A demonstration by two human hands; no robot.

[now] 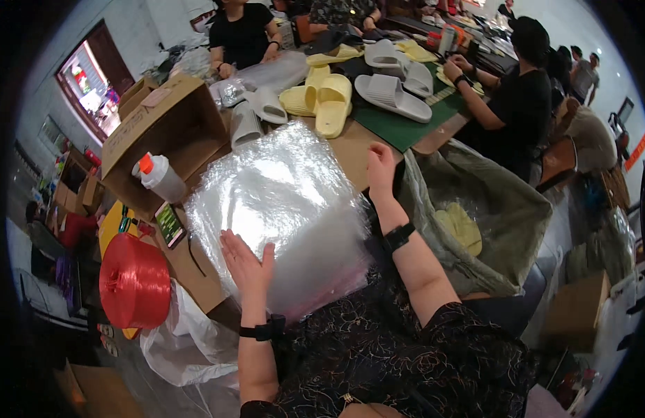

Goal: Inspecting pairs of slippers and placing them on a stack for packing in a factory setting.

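Observation:
A thick stack of clear plastic bags (280,184) lies in front of me, shiny and slightly wrinkled. My left hand (247,266) rests flat on its near left part, fingers stretched and thumb apart. Beside the stack's far right corner is my right hand (381,171), raised with its fingers curled in. Whatever those fingers may hold is hidden. Just beyond the bags are yellow slide slippers (333,104) and grey slide slippers (392,97), some piled on each other. A pair of grey slippers (246,125) sits against the stack's far edge.
At left stand an open cardboard box (162,132), an orange-capped bottle (162,180), a phone (170,225) and a red twine roll (134,281). An open green sack (503,202) at right holds something yellow (462,226). Co-workers sit around the table's far side.

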